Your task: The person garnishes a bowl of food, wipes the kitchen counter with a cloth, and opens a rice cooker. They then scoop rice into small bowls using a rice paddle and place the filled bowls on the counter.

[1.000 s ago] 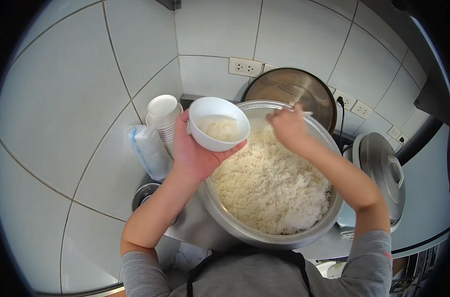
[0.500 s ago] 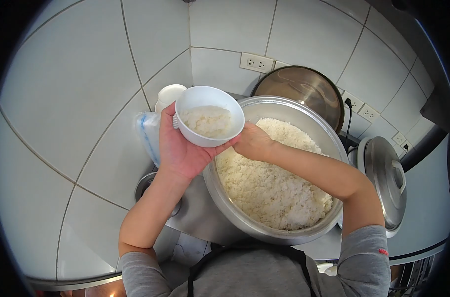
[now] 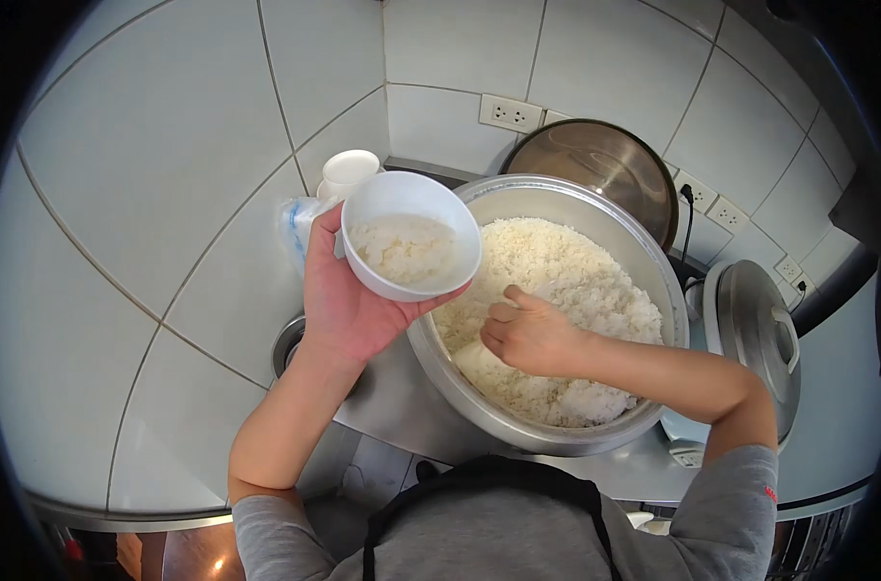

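A white bowl (image 3: 412, 235) with some rice in it rests in my left hand (image 3: 358, 308), whose fingers wrap round its underside. It is tilted a little and hangs over the left rim of a large metal pot (image 3: 556, 445). White rice (image 3: 576, 261) fills much of the pot. Over the rice, my right hand (image 3: 529, 334) is closed, with its fingers curled. Something pale, perhaps a scoop, shows below those fingers against the rice, but its shape is hard to make out.
Stacked white cups (image 3: 350, 169) and a plastic bag (image 3: 297, 228) stand behind my left hand. A round metal lid (image 3: 595, 169) leans on the tiled wall behind the pot. At the right is a cooker with a grey lid (image 3: 760, 339). A metal container (image 3: 287, 344) sits at the left.
My right hand has moved from the pot's far side, past the bowl, to low over the rice at the front. My left hand still holds the bowl. The view has shifted slightly.
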Motion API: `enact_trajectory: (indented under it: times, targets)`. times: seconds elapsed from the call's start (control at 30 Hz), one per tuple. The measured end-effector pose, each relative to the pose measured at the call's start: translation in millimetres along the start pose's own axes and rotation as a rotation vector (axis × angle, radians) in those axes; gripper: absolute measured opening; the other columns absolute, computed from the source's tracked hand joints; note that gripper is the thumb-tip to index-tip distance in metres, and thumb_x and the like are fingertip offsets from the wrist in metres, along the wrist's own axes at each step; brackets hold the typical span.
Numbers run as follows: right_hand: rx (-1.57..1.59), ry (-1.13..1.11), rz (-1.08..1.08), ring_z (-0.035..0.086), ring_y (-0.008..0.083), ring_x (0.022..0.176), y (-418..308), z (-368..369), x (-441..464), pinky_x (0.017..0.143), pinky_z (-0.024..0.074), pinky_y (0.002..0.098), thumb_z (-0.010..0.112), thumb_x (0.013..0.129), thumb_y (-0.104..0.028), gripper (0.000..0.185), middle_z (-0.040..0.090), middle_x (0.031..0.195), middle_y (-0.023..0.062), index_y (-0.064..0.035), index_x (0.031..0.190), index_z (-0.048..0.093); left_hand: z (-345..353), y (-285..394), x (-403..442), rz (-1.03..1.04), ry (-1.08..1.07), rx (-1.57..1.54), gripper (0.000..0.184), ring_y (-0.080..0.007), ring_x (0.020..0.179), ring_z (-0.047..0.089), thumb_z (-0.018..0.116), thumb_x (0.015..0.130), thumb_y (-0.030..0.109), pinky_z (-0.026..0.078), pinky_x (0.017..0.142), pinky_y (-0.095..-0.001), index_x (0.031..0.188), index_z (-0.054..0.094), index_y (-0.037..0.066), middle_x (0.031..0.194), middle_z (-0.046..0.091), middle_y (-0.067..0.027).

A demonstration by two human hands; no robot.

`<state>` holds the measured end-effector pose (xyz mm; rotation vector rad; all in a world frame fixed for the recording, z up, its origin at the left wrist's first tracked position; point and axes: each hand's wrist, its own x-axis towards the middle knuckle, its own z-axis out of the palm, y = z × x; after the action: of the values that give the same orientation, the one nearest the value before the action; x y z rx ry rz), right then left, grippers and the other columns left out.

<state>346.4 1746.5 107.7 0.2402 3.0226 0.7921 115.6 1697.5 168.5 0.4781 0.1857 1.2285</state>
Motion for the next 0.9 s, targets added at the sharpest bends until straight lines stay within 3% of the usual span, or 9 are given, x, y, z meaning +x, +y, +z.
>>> enact_trajectory:
  times: [0.07, 0.17, 0.23, 0.33, 0.53, 0.63, 0.9]
  targets:
    - [0.125, 0.024, -0.013, 0.054, 0.0136, 0.085, 14.5, -4.0, -12.5, 0.094, 0.0352, 0.0376, 0.058, 0.071, -0.015, 0.013, 0.057, 0.072, -0.0024, -0.0108, 0.082, 0.065, -3.5, 0.2, -4.3, -0.006, -0.038, 0.010, 0.063, -0.0377, 0.126, 0.040, 0.035, 0.088, 0.051, 0.038, 0.097, -0.0602, 0.137, 0.036, 0.012, 0.140, 0.036, -0.0146]
    - [0.083, 0.074, 0.181, 0.055, 0.0142, 0.086, 56.4, 22.1, -17.1, 0.094, 0.0342, 0.0408, 0.060, 0.073, -0.013, 0.012, 0.058, 0.074, -0.0017, -0.0123, 0.083, 0.065, -2.4, -1.2, -8.3, -0.011, -0.005, 0.028, 0.064, -0.0380, 0.126, 0.040, 0.035, 0.088, 0.053, 0.038, 0.096, -0.0605, 0.138, 0.035, 0.013, 0.140, 0.037, -0.0141]
    - [-0.061, -0.042, 0.370, 0.055, 0.0144, 0.086, 85.3, 31.8, -9.8, 0.096, 0.0320, 0.0416, 0.061, 0.074, -0.012, 0.013, 0.060, 0.077, -0.0009, -0.0126, 0.086, 0.065, 2.7, -5.5, -8.2, -0.010, 0.053, 0.051, 0.062, -0.0362, 0.122, 0.045, 0.035, 0.088, 0.053, 0.042, 0.093, -0.0585, 0.134, 0.039, 0.012, 0.137, 0.042, -0.0137]
    - [-0.177, -0.363, 0.493, 0.055, 0.0155, 0.087, 77.7, 55.5, 6.6, 0.097, 0.0303, 0.0406, 0.059, 0.075, -0.013, 0.014, 0.062, 0.080, 0.0004, -0.0110, 0.087, 0.066, 4.2, -10.3, -10.2, -0.030, 0.045, 0.056, 0.062, -0.0354, 0.120, 0.047, 0.035, 0.087, 0.052, 0.043, 0.093, -0.0576, 0.133, 0.040, 0.011, 0.135, 0.044, -0.0135]
    - [-0.281, -0.417, 0.354, 0.055, 0.0209, 0.086, -11.4, 8.7, 1.8, 0.095, 0.0299, 0.0390, 0.053, 0.080, -0.016, 0.016, 0.062, 0.080, 0.0051, -0.0061, 0.083, 0.065, -0.4, -14.6, -12.2, -0.038, 0.068, 0.015, 0.062, -0.0359, 0.122, 0.045, 0.036, 0.087, 0.051, 0.041, 0.094, -0.0584, 0.134, 0.039, 0.011, 0.136, 0.042, -0.0141]
    - [-0.204, -0.496, 0.405, 0.056, 0.0209, 0.083, -34.6, -4.4, -3.6, 0.092, 0.0325, 0.0386, 0.053, 0.079, -0.015, 0.016, 0.062, 0.080, 0.0072, -0.0044, 0.085, 0.064, 1.0, -16.8, -13.6, -0.053, 0.066, 0.005, 0.063, -0.0360, 0.123, 0.044, 0.036, 0.087, 0.051, 0.041, 0.095, -0.0587, 0.135, 0.039, 0.011, 0.137, 0.041, -0.0142]
    - [0.206, -0.438, 0.569, 0.062, 0.0220, 0.075, -50.6, -21.3, 5.4, 0.077, 0.0393, 0.0378, 0.055, 0.079, -0.016, 0.014, 0.065, 0.076, 0.0085, -0.0047, 0.085, 0.061, 5.7, -25.7, -12.1, -0.093, 0.014, -0.009, 0.061, -0.0378, 0.126, 0.040, 0.035, 0.088, 0.051, 0.038, 0.096, -0.0614, 0.137, 0.036, 0.015, 0.140, 0.037, -0.0133]
